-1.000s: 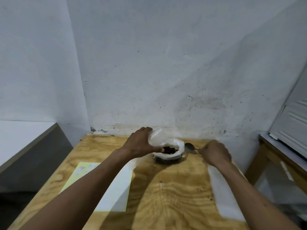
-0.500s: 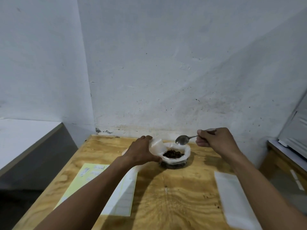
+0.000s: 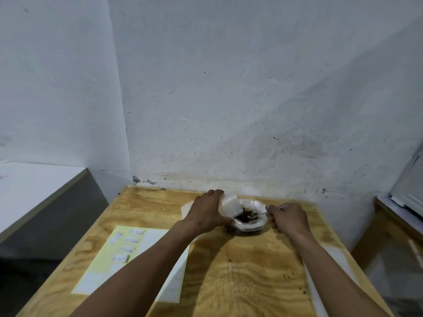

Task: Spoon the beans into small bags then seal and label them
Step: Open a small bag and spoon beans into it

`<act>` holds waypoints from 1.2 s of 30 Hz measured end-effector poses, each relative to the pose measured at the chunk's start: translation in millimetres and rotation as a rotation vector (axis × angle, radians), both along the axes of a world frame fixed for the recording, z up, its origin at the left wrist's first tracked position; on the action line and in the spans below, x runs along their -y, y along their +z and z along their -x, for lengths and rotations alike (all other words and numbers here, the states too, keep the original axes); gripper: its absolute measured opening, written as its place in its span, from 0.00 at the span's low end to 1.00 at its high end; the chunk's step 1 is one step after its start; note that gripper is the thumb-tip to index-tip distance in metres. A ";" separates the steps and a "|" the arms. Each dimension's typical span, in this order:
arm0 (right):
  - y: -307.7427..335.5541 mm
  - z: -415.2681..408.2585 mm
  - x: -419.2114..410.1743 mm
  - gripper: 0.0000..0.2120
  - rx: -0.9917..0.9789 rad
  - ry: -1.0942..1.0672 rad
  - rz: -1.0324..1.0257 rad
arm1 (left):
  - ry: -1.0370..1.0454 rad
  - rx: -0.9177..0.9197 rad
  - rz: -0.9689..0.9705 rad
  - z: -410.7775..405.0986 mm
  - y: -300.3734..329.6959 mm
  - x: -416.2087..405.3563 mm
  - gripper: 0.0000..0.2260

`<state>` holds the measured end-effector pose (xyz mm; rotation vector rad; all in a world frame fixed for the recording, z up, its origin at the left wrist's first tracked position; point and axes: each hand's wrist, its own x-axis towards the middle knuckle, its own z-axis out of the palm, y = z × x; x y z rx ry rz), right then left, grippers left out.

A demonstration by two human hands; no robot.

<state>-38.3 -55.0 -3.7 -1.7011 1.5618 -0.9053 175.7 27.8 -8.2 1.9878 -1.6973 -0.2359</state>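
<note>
Two hands work one bag near the table far edge: left hand grips its rim, right hand pinches one spoon.

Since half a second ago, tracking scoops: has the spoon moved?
Yes. The spoon came down from above the bag's far rim into the beans, gripped by the right hand.

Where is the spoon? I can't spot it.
Far middle of the table, head view: the spoon is in the right hand, its bowl dipped into the beans.
</note>
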 end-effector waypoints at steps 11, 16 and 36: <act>43.6 15.4 6.9 0.13 0.270 -0.009 -0.094 | -0.040 -0.185 -0.042 -31.5 18.4 -20.1 0.45; 77.6 4.5 -4.5 0.13 0.252 0.099 -0.027 | -0.065 -0.203 -0.046 -27.7 23.5 -21.7 0.46; 4.0 3.5 4.2 0.23 -0.195 0.079 0.201 | 0.155 0.180 -0.044 -23.7 -9.8 4.2 0.39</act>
